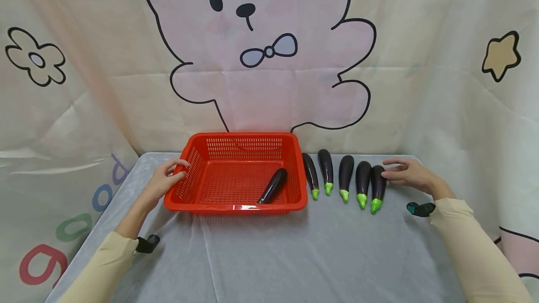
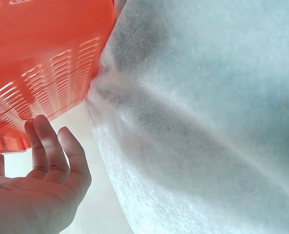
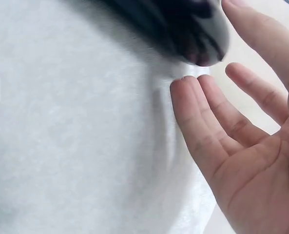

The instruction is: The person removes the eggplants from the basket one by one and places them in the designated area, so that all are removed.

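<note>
A red plastic basket (image 1: 236, 208) stands on the table with one dark eggplant (image 1: 273, 186) lying inside. My left hand (image 1: 162, 179) is at its left side, the fingertips at the rim in the head view. In the left wrist view, the loosely bent fingers (image 2: 51, 146) lie close beside the slotted wall. To the right of the basket, several eggplants (image 1: 346, 172) lie in a row, green stem ends towards me. My right hand (image 1: 410, 176) is beside the rightmost eggplant (image 1: 377, 186), fingers spread around its rounded end without closing on it; contact is unclear.
A grey cloth covers the table (image 1: 269, 256). Behind it hangs a curtain (image 1: 269, 92) printed with a bear, and more printed cloth closes in both sides. The leftmost eggplant (image 1: 310, 174) of the row lies right against the basket's side.
</note>
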A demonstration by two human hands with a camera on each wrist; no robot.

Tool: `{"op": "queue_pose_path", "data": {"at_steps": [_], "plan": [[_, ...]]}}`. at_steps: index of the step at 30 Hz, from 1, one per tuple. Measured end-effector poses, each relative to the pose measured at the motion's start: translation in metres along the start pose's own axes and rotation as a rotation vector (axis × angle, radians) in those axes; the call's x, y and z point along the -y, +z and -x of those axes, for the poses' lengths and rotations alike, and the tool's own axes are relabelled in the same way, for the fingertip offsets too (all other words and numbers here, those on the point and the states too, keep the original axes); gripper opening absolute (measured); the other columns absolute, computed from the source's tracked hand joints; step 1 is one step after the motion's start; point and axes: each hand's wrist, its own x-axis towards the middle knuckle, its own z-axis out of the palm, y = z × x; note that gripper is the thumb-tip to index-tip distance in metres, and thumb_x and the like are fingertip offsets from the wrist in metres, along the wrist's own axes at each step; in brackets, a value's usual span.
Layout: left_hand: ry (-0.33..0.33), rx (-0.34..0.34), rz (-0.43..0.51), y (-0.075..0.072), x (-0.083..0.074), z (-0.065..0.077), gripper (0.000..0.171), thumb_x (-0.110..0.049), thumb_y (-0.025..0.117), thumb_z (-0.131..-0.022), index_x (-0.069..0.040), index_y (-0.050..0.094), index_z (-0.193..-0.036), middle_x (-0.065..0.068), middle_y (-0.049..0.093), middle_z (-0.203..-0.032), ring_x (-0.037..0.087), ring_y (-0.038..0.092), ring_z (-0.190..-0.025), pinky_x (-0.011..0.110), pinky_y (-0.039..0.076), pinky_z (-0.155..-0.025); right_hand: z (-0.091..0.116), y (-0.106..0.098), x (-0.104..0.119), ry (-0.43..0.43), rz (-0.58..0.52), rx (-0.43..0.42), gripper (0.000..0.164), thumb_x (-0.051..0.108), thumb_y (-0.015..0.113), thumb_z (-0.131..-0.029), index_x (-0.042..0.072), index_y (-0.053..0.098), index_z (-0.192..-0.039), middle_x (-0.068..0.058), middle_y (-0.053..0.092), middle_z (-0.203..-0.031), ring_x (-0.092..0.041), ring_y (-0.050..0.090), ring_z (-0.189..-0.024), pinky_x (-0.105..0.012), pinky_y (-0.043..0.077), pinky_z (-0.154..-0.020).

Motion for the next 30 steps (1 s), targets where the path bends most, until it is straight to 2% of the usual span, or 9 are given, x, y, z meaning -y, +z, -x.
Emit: {"op": "queue_pose_path", "data": {"at_steps": [4,9,12,17,21,24,30], "plan": [[-0.002,0.000,-0.002,0.001,-0.002,0.002,0.033,-0.007,0.054,-0.102,0.004,0.054,-0.134,0.030,0.042,-0.145,0.041,0.053,-0.110,0.029,0.057,-0.073,0.001,-0.005,0.011,-0.014,0.028,-0.040,0.066,0.014,0.068,-0.100,-0.013,0.033,-0.148,-0.035,0.049,-0.136,-0.018,0.067,-0.105,-0.043,0.054,-0.091],[0.000,-0.002,0.002,0.001,-0.004,0.003,0.031,-0.008,0.055,-0.102,0.003,0.055,-0.131,0.029,0.044,-0.143,0.039,0.055,-0.107,0.030,0.057,-0.073,-0.005,-0.003,0.034,-0.060,0.053,-0.100,0.066,0.020,0.068,-0.100,-0.011,0.035,-0.148,-0.036,0.045,-0.140,-0.010,0.066,-0.105,-0.038,0.054,-0.091],[0.000,-0.001,0.007,0.001,-0.004,0.003,0.030,-0.009,0.056,-0.102,0.002,0.056,-0.130,0.029,0.045,-0.143,0.038,0.055,-0.106,0.030,0.057,-0.073,-0.011,0.003,0.050,-0.084,0.060,-0.119,0.067,0.024,0.069,-0.100,-0.008,0.036,-0.149,-0.034,0.044,-0.143,-0.003,0.065,-0.102,-0.032,0.054,-0.090],[-0.003,0.002,0.012,0.002,-0.003,0.002,0.031,-0.008,0.056,-0.102,0.002,0.056,-0.131,0.028,0.044,-0.144,0.038,0.054,-0.107,0.029,0.057,-0.073,-0.022,0.020,0.077,-0.127,0.012,-0.110,0.067,0.025,0.069,-0.099,-0.006,0.038,-0.149,-0.032,0.043,-0.145,-0.007,0.063,-0.107,-0.026,0.053,-0.088],[0.001,0.004,0.013,0.001,-0.002,0.001,0.032,-0.006,0.054,-0.102,0.004,0.055,-0.133,0.030,0.042,-0.144,0.040,0.054,-0.107,0.029,0.057,-0.072,-0.030,0.038,0.097,-0.154,-0.037,-0.098,0.063,0.024,0.070,-0.099,-0.004,0.042,-0.147,-0.029,0.043,-0.145,-0.013,0.060,-0.112,-0.030,0.053,-0.091],[-0.002,-0.001,0.014,0.001,0.000,0.000,0.033,-0.005,0.054,-0.102,0.005,0.054,-0.133,0.031,0.043,-0.143,0.040,0.054,-0.106,0.029,0.057,-0.072,-0.038,0.050,0.107,-0.185,-0.081,-0.091,0.058,0.021,0.071,-0.098,-0.004,0.046,-0.144,-0.026,0.046,-0.143,-0.016,0.059,-0.114,-0.037,0.051,-0.095],[-0.002,-0.009,0.011,0.001,0.000,0.001,0.033,-0.006,0.055,-0.102,0.004,0.054,-0.134,0.030,0.043,-0.143,0.037,0.056,-0.104,0.030,0.057,-0.073,-0.055,0.069,0.121,-0.268,-0.101,-0.039,0.050,0.015,0.070,-0.098,-0.005,0.050,-0.139,-0.025,0.053,-0.135,-0.022,0.064,-0.111,-0.042,0.051,-0.095]]}}
